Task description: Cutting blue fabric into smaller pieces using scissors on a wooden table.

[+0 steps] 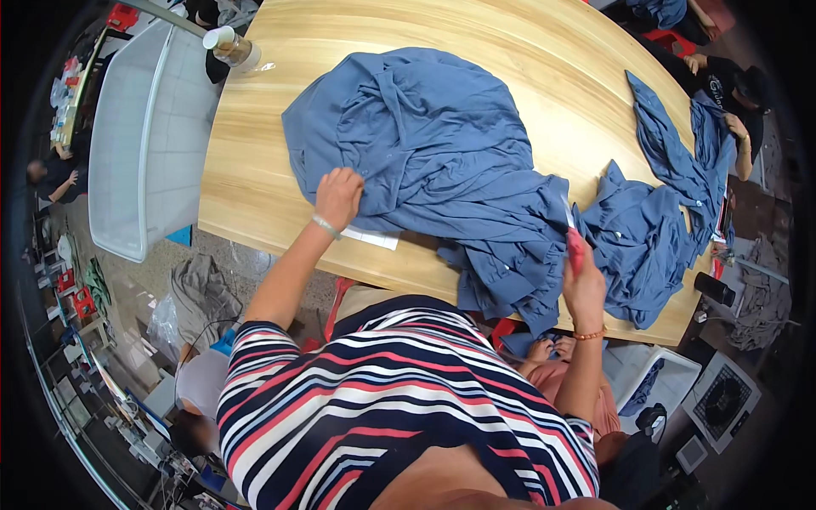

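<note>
The left hand [338,200] has its fingers curled and drawn together, fingertips down on the near edge of a blue-grey garment [442,119]; whether they pinch the cloth or only press it, I cannot tell. The right hand [585,287] is closed around the handle of a red-handled tool [575,248], its pale blade pointing away from the body. Blur hides what kind of tool it is, and whether the blade touches cloth is unclear.

The garment lies spread and wrinkled on the table between the two hands. Its long axis slants from the broad, rounded part at upper left down to a narrower, bunched end at right. From the left fingers, most of the cloth lies beyond and to the right; from the right fingers, it lies to the left, with the blade just beside its bunched end. The left hand is thus nearer the broad part, the right hand nearer the narrow one.

A white sheet [374,238] shows from under the near edge, just beside the left wrist. Right of the blade lies a second blue-grey heap [637,234], and past that a co-worker's hand [736,127] is at more blue cloth [671,140]. At the far left corner of the wooden table [565,93] stands a white-lidded jar [234,48], near a large pale tub [127,144]
</note>
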A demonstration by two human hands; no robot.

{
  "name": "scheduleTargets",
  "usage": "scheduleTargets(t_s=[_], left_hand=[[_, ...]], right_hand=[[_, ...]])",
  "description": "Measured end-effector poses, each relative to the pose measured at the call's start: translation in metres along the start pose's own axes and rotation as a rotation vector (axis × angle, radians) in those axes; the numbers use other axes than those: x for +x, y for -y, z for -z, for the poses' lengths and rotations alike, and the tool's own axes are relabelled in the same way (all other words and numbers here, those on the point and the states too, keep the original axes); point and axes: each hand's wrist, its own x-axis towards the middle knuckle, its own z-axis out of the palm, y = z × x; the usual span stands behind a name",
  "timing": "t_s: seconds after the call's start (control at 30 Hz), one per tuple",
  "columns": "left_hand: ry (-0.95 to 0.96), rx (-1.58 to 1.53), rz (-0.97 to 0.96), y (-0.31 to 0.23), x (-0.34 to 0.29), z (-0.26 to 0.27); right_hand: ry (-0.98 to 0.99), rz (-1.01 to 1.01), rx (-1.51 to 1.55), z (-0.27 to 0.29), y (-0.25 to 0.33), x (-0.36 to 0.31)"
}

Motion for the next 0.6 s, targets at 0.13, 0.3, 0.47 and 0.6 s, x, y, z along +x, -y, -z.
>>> scheduleTargets(t_s=[0.13, 0.3, 0.47, 0.6], left_hand=[[0.213, -0.007, -0.001, -0.002, -0.042, 0.003], [-0.121, -0.346, 0.027, -0.033, -0.001, 0.022], [-0.235, -0.427, 0.162, 0.003, 0.07, -0.047], [0.486, -0.893, 0.461, 0.017, 0.09, -0.047]], right_hand=[[0.162, 0.311, 0.042, -0.007, 0.063, 0.008], [0.243, 0.486, 0.029, -0.029, 0.102, 0.019], [0.276, 0.554, -0.037, -0.034, 0.134, 0.026], [0.279, 0.564, -0.028, -0.036, 0.142, 0.03]])
